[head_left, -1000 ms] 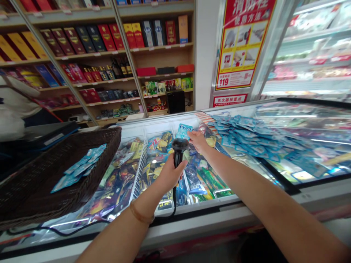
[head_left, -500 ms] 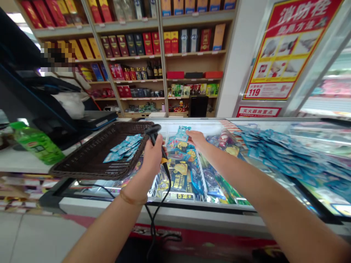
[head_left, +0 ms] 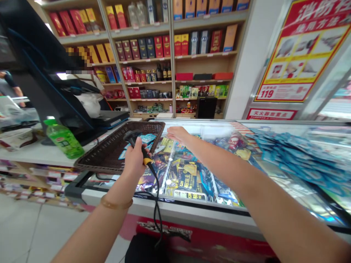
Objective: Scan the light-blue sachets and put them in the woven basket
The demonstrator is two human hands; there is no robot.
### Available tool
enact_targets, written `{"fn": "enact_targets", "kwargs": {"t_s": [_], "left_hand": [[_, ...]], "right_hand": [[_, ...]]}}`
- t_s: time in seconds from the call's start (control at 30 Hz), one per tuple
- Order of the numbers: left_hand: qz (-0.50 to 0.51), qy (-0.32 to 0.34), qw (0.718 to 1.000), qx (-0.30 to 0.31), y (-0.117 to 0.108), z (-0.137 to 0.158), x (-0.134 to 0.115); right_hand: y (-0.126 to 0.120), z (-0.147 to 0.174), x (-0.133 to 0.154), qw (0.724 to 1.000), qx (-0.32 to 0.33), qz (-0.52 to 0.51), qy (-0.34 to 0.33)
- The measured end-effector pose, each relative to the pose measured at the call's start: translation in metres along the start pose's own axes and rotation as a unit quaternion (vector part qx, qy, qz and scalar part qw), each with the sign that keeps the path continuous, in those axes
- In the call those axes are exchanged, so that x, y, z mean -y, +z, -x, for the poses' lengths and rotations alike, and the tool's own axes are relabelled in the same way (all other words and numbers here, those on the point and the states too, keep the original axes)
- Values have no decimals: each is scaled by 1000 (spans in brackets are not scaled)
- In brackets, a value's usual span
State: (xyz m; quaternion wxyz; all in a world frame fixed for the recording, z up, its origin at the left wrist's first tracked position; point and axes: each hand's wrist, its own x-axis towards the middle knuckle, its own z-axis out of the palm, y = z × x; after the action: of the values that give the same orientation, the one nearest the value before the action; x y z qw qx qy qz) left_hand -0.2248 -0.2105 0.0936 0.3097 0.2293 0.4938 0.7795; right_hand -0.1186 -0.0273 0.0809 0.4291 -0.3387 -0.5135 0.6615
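My left hand [head_left: 136,157] is closed round the handle of a black barcode scanner [head_left: 134,137], held over the right part of a brown woven basket [head_left: 102,160]. Inside the basket lie blue packets [head_left: 148,138], partly hidden by the scanner and hand. Just right of the basket's rim is my right hand [head_left: 178,134], above the glass top of a chest freezer [head_left: 219,204]. Its fingers are stretched out and no packet shows in them. A large heap of similar blue packets [head_left: 296,153] is spread over the freezer's right side.
A green drink bottle [head_left: 64,140] stands left of the basket, near a dark checkout screen [head_left: 41,73]. The scanner's cable [head_left: 157,204] hangs over the freezer's front edge. Behind are shelves [head_left: 148,84] of boxes and bottles. A person stands partly hidden behind the screen.
My right hand has moved left toward the basket, and the blue packet it held no longer shows in it. My left hand and the scanner have shifted left over the basket. The view has turned left.
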Motion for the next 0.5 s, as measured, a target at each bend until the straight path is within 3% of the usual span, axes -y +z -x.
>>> {"fn": "enact_targets", "kwargs": {"t_s": [0.13,0.3,0.5], "left_hand": [[11,-5,998,65,32,15,25],[9,-45,988,148,92,45,60],[-22,-83,966,245,159,83,96]], "right_hand": [[-61,23,-1,998,-59,30,-11],[-151,63,10,989,-132,64,-23],[-251,107,53,961,-216,152,-83]]}}
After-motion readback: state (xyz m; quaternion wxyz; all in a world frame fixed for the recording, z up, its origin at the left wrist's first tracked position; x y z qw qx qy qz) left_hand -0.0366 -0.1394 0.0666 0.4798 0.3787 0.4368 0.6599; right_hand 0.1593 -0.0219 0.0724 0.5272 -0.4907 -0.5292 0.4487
